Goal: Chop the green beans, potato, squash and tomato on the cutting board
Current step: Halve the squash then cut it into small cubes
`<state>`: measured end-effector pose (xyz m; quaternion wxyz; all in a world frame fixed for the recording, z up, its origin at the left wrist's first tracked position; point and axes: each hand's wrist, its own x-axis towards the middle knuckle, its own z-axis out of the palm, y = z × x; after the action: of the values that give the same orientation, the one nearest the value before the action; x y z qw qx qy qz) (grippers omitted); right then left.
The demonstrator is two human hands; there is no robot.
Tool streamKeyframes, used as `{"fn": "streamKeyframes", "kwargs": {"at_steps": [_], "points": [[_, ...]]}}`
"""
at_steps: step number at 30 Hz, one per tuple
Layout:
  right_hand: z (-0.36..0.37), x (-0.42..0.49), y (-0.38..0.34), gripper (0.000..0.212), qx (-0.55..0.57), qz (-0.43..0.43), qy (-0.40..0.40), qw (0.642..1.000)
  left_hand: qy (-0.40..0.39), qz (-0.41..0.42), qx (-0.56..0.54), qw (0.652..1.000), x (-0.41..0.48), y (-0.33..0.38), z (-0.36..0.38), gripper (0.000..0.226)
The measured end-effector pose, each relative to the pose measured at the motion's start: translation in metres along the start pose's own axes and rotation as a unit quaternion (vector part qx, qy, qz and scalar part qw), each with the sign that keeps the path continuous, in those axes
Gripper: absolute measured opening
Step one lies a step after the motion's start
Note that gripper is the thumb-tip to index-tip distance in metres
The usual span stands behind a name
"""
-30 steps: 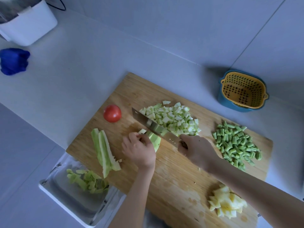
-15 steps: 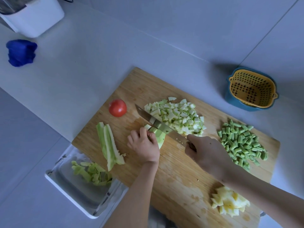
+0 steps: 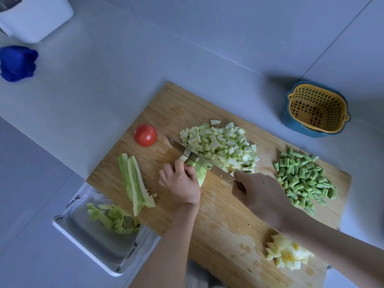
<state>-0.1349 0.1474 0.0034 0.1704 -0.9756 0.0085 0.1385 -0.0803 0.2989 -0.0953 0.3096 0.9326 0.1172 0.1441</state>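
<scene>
Barely any movement: my right hand (image 3: 259, 196) still grips the knife (image 3: 187, 149), blade across the squash piece (image 3: 199, 168) just ahead of my left hand (image 3: 179, 182), whose curled fingers pin it.

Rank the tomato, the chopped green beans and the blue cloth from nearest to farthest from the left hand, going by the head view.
From the left hand, which holds the squash piece:
1. Tomato, just up-left of it.
2. Chopped green beans, over on the right.
3. Blue cloth, far upper left.
</scene>
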Motion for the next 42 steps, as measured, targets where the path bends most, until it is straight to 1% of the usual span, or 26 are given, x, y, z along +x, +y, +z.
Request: {"fn": "streamKeyframes", "kwargs": {"at_steps": [3, 6, 8, 12, 17, 19, 21, 24, 25, 28, 30, 33, 36, 38, 42], "points": [[0.006, 0.004, -0.004, 0.016, -0.021, 0.0, -0.026, 0.999, -0.008, -0.002, 0.0, 1.0, 0.0, -0.002, 0.001, 0.015], [0.008, 0.017, -0.009, 0.021, -0.005, -0.004, -0.039, 0.999, -0.008, 0.001, 0.002, 1.0, 0.0, -0.001, 0.001, 0.019], [0.006, 0.018, -0.008, 0.024, 0.011, -0.004, -0.035, 0.999, -0.007, 0.0, 0.0, 1.0, 0.001, -0.001, 0.001, 0.02], [-0.001, 0.003, -0.005, 0.022, 0.01, -0.001, -0.004, 1.0, -0.007, 0.0, 0.005, 1.0, 0.001, -0.003, 0.002, 0.019], [0.009, 0.006, -0.01, 0.021, -0.029, 0.0, -0.035, 0.999, -0.009, -0.002, 0.013, 1.0, 0.0, -0.003, 0.003, 0.019], [0.013, 0.016, -0.015, 0.025, -0.005, -0.008, -0.035, 0.999, -0.011, -0.003, 0.015, 1.0, 0.0, -0.002, 0.002, 0.016], [0.01, 0.021, -0.016, 0.026, 0.028, -0.009, -0.033, 0.999, -0.013, -0.005, 0.016, 1.0, -0.001, -0.003, 0.001, 0.005], [0.002, 0.012, -0.008, 0.022, 0.04, -0.006, -0.01, 0.999, -0.016, -0.016, 0.016, 1.0, 0.0, -0.001, 0.0, 0.009], [0.001, 0.007, -0.006, 0.022, 0.035, -0.005, -0.005, 0.999, -0.014, -0.014, 0.017, 1.0, 0.0, 0.0, 0.001, 0.006], [0.006, 0.002, -0.009, 0.021, -0.002, -0.005, -0.023, 1.0, -0.008, -0.009, 0.023, 1.0, -0.001, 0.0, 0.0, 0.013], [0.011, 0.012, -0.014, 0.021, -0.005, -0.001, -0.036, 0.999, -0.016, -0.005, 0.026, 1.0, -0.001, 0.0, 0.0, 0.005], [0.01, 0.02, -0.017, 0.022, 0.018, -0.007, -0.04, 0.999, -0.028, -0.017, 0.026, 0.999, 0.0, 0.001, -0.001, 0.012], [0.005, 0.009, -0.012, 0.023, 0.023, -0.004, -0.024, 0.999, -0.016, -0.008, 0.021, 1.0, 0.0, 0.0, 0.001, 0.007], [0.002, 0.001, -0.01, 0.023, 0.016, 0.003, -0.013, 1.0, -0.016, -0.004, 0.021, 1.0, 0.0, 0.0, 0.001, 0.015], [0.009, 0.007, -0.016, 0.023, -0.002, 0.012, -0.036, 0.999, -0.017, 0.001, 0.028, 0.999, 0.0, 0.0, 0.002, 0.02]]}}
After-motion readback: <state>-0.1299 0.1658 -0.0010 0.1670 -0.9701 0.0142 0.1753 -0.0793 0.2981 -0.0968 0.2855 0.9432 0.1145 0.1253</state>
